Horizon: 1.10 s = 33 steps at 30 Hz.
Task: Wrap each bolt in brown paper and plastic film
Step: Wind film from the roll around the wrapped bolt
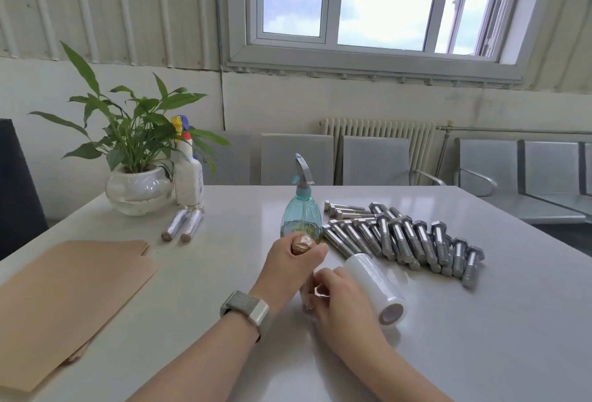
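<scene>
- At table (pixel 416 353) centre, a paper-wrapped bolt (pixel 302 245) is held steeply tilted, far end up, by the left hand (pixel 293 262); fingers are curled round its upper part, prob. so film can be wound on lower down.
- Lower end is worked by the right hand (pixel 336 297); fingers are curled, seemingly pinching clear film at the bolt, tho the exact contact is hidden by glare.
- Film roll (pixel 374 289) is laid just beside the right hand, touching or nearly so, core end toward the viewer; kept close so film can be drawn w/o reaching.
- Bare bolts (pixel 403 241) are heaped right of centre, beyond the roll, as stock within the right hand's reach.
- Brown paper (pixel 64 299) is stacked flat at left, well apart from the hands; not needed at this step, by judgement.
- Two done bolts (pixel 184 225) are parked side by side near the plant (pixel 134 145), out of the way.
- Blue sprayer (pixel 301 212) is stood just behind the left hand.
- Pose: both forearms are brought in from the near edge, converging; left wrist, w/ watch (pixel 246 310), is bent up, right hand is kept low over the table.
</scene>
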Motion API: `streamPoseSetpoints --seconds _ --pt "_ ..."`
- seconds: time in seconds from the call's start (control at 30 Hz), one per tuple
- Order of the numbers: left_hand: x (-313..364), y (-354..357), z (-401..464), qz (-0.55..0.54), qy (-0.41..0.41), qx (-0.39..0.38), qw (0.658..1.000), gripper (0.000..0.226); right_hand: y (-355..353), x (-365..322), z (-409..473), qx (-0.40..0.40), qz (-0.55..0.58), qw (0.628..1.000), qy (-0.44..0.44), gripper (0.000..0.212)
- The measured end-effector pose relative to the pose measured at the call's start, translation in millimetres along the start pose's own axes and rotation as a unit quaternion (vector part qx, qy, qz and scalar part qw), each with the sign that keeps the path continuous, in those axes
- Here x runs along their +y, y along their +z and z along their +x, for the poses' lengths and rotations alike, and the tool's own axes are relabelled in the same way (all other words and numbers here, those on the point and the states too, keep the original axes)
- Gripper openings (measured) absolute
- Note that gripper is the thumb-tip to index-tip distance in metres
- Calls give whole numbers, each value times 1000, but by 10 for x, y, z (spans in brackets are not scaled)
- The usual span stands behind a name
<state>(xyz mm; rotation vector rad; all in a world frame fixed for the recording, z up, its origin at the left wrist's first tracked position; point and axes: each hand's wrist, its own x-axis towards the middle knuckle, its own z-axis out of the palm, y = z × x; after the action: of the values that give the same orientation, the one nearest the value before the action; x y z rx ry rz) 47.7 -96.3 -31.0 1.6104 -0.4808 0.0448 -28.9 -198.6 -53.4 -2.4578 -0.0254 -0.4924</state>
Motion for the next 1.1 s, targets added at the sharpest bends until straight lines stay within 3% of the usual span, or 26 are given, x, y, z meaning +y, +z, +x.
streamPoseSetpoints --seconds 0.1,0.3,0.4,0.47,0.57,0.67,0.8,0.93,1.03,1.1 --pt "-103 96 6 1 -43 22 999 41 1 -34 -10 -1 -18 1000 9 8" --pt "-153 134 -5 6 -36 14 999 25 -228 -164 -46 -62 -70 995 -13 13" --pt "-156 115 -16 23 -33 2 999 23 -643 -113 68 49 -84 995 -19 13" --pt "-150 113 -26 28 -39 3 999 24 -913 34 180 72 -155 984 41 29" --pt "-133 138 -44 46 -44 15 998 30 -1007 265 300 -106 -251 948 163 74" --pt "-131 173 -44 48 -38 26 998 37 -919 302 336 -219 -86 945 229 84" --pt "-138 214 -60 27 -30 35 999 49 -880 312 372 -194 41 940 279 54" --pt "-122 239 -95 -52 -69 -4 996 56 -1051 239 429 -174 363 854 330 46" --pt "-84 246 -82 -53 -77 -29 995 72 -1088 153 495 -188 358 864 301 50" --pt "-63 236 -89 -83 -83 -57 991 62 -1073 113 539 -175 351 870 299 49"
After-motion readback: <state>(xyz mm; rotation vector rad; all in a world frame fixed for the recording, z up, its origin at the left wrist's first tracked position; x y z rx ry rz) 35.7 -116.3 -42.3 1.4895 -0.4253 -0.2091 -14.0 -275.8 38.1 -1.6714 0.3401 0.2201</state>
